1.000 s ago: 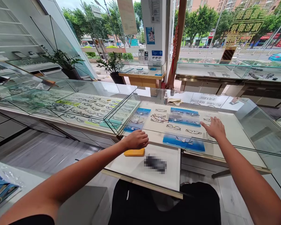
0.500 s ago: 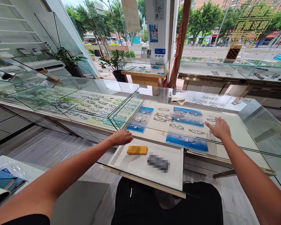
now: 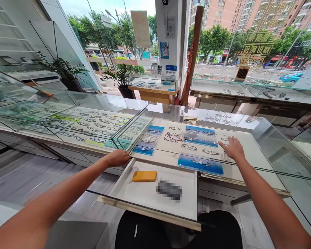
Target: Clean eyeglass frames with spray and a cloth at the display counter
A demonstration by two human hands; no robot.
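My left hand (image 3: 118,158) is closed at the front edge of the glass display counter (image 3: 168,159), by the left side of a pulled-out drawer (image 3: 142,193). Its fingers curl down, so I cannot see what they grip, if anything. My right hand (image 3: 232,148) has its fingers spread over the counter's glass top, above the right part of the display. A yellow case (image 3: 144,176) lies in the drawer beside a dark, pixelated object (image 3: 169,190). Under the glass, several eyeglasses (image 3: 189,147) rest in rows, some on blue cards (image 3: 212,167).
My legs (image 3: 142,230) are beneath the drawer. A second glass case (image 3: 93,121) of eyeglasses adjoins on the left. A small spray bottle (image 3: 181,116) and a beige cloth (image 3: 191,119) are at the counter's back. Potted plants (image 3: 123,79) and other showcases (image 3: 248,91) stand by the window.
The view has tilted up and turned slightly right, so the scene sits lower and further left. Both hands keep nearly the same places on the counter. The drawer stays pulled out.
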